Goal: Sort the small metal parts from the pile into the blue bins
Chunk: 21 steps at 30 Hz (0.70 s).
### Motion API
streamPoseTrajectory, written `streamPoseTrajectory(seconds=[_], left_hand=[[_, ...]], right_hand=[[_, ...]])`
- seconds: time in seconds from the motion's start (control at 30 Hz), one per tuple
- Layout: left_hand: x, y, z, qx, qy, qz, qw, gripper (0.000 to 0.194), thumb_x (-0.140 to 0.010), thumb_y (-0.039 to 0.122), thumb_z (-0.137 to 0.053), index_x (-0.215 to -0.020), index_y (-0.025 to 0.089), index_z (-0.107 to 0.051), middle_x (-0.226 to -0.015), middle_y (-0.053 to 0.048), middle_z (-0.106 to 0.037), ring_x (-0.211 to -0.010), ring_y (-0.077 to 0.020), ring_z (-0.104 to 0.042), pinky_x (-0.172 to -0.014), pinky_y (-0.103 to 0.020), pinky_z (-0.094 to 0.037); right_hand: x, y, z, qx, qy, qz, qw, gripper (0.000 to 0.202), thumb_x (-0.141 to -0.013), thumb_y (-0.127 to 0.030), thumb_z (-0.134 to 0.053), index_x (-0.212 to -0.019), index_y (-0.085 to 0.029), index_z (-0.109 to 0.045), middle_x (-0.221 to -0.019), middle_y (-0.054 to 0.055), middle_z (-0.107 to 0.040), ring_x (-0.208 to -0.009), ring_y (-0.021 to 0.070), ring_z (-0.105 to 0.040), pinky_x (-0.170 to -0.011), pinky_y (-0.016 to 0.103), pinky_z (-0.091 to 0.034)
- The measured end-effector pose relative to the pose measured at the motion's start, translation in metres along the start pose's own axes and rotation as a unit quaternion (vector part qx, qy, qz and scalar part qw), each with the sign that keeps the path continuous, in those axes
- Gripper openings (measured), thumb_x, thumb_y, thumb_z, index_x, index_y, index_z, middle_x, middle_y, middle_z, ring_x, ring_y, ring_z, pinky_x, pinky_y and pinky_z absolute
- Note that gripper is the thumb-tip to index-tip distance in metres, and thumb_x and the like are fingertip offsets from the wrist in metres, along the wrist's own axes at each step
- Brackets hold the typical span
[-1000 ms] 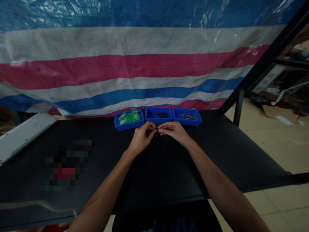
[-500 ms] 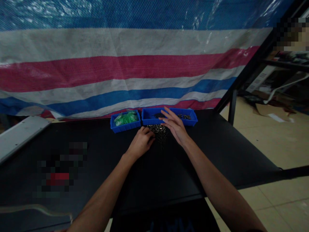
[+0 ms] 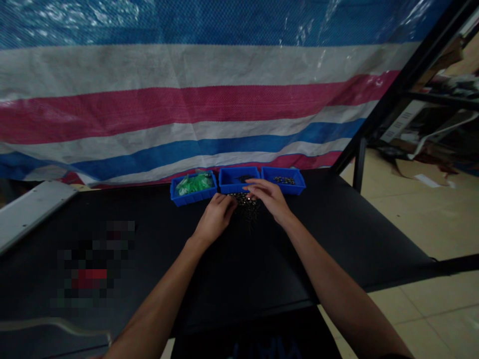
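A pile of small shiny metal pieces (image 3: 243, 199), with thin dark pieces (image 3: 250, 215) spread on its near side, lies on the black table in front of the blue bins. At the pile's left edge, my left hand (image 3: 215, 217) rests with its fingers curled together. Whatever its fingertips may hold is hidden. My right hand (image 3: 272, 200) hovers at the right side of the pile, fingers stretched out to the left and apart, with nothing visible in them. Behind it, the middle blue bin (image 3: 228, 186) contains some dark thin pieces.
The left blue bin (image 3: 190, 200) holds green items in clear plastic. Small metal pieces lie in the right blue bin (image 3: 295, 189). A striped tarp (image 3: 187, 104) hangs behind the table (image 3: 254, 279). A white panel (image 3: 33, 212) sits at far left, and a black frame post (image 3: 359, 164) stands right.
My right hand has come down from in front of the bins toward the pile, uncovering the gap between the middle and right bins. My left hand has shifted slightly left.
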<state>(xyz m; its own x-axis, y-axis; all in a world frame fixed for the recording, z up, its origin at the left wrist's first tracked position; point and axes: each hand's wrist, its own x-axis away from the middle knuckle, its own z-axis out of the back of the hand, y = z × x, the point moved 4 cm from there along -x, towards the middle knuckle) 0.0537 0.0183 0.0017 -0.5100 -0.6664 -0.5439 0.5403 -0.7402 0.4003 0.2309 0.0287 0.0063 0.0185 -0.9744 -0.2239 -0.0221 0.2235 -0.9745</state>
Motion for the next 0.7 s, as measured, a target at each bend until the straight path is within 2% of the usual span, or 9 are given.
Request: streamPoseTrajectory(seconds=[0.1,0.23,0.37,0.5,0.57,0.63,0.7], left_hand=[[0.0,0.001,0.005,0.04,0.05,-0.005,0.998,0.011,-0.091,0.01,-0.058,-0.094,0.02,-0.059,-0.091,-0.003,-0.065,-0.089,-0.0203,-0.058,-0.08,-0.035,-0.051],[-0.001,0.004,0.009,0.058,0.079,0.007,0.995,0.012,-0.089,0.009,-0.06,-0.093,0.021,-0.059,-0.088,-0.001,-0.064,-0.087,-0.0183,-0.059,-0.079,-0.032,-0.051],[-0.001,0.006,0.008,0.071,0.067,0.02,0.995,0.012,-0.088,0.009,-0.06,-0.093,0.021,-0.059,-0.089,-0.001,-0.065,-0.087,-0.0179,-0.06,-0.079,-0.032,-0.051],[-0.001,0.005,0.004,0.058,0.038,0.028,0.997,0.007,-0.088,0.014,-0.062,-0.09,0.02,-0.06,-0.09,-0.003,-0.065,-0.088,-0.0201,-0.059,-0.08,-0.035,-0.051],[0.0,0.005,0.003,0.031,0.012,0.031,0.999,0.004,-0.087,0.019,-0.065,-0.088,0.019,-0.061,-0.089,-0.004,-0.065,-0.089,-0.0222,-0.057,-0.082,-0.038,-0.05],[0.001,0.006,0.001,-0.003,-0.019,0.031,0.999,0.007,-0.086,0.023,-0.067,-0.088,0.019,-0.063,-0.089,-0.005,-0.063,-0.09,-0.024,-0.055,-0.082,-0.04,-0.05],[0.002,0.007,-0.002,-0.037,-0.049,0.026,0.998,0.01,-0.086,0.026,-0.067,-0.091,0.018,-0.065,-0.09,-0.007,-0.062,-0.091,-0.0254,-0.053,-0.083,-0.041,-0.049]], right_hand=[[0.0,0.006,-0.003,0.051,-0.022,-0.003,0.998,0.022,-0.076,-0.034,-0.073,-0.094,-0.021,-0.075,-0.089,0.006,-0.075,-0.075,0.0175,-0.068,-0.076,0.035,-0.052],[0.003,0.01,-0.01,0.027,-0.094,-0.021,0.995,0.019,-0.073,-0.032,-0.076,-0.089,-0.021,-0.076,-0.082,0.003,-0.074,-0.072,0.016,-0.068,-0.075,0.034,-0.053],[0.005,0.01,-0.012,-0.006,-0.116,-0.042,0.992,0.019,-0.071,-0.031,-0.078,-0.087,-0.021,-0.076,-0.075,0.002,-0.073,-0.067,0.0154,-0.068,-0.067,0.031,-0.052],[0.004,0.01,-0.008,0.003,-0.083,-0.065,0.994,0.016,-0.068,-0.03,-0.081,-0.08,-0.02,-0.077,-0.07,0.002,-0.072,-0.062,0.0152,-0.066,-0.068,0.033,-0.054],[0.003,0.008,-0.005,-0.013,-0.044,-0.052,0.998,0.02,-0.068,-0.028,-0.081,-0.086,-0.021,-0.077,-0.078,0.003,-0.075,-0.071,0.0174,-0.069,-0.078,0.037,-0.055],[0.003,0.003,-0.004,-0.052,-0.022,-0.019,0.998,0.038,-0.069,-0.025,-0.08,-0.106,-0.025,-0.074,-0.104,0.005,-0.076,-0.093,0.0209,-0.071,-0.093,0.041,-0.052],[0.003,-0.002,-0.004,-0.088,-0.031,0.011,0.996,0.059,-0.071,-0.022,-0.079,-0.126,-0.032,-0.064,-0.133,0.004,-0.064,-0.114,0.0234,-0.065,-0.105,0.044,-0.046]])
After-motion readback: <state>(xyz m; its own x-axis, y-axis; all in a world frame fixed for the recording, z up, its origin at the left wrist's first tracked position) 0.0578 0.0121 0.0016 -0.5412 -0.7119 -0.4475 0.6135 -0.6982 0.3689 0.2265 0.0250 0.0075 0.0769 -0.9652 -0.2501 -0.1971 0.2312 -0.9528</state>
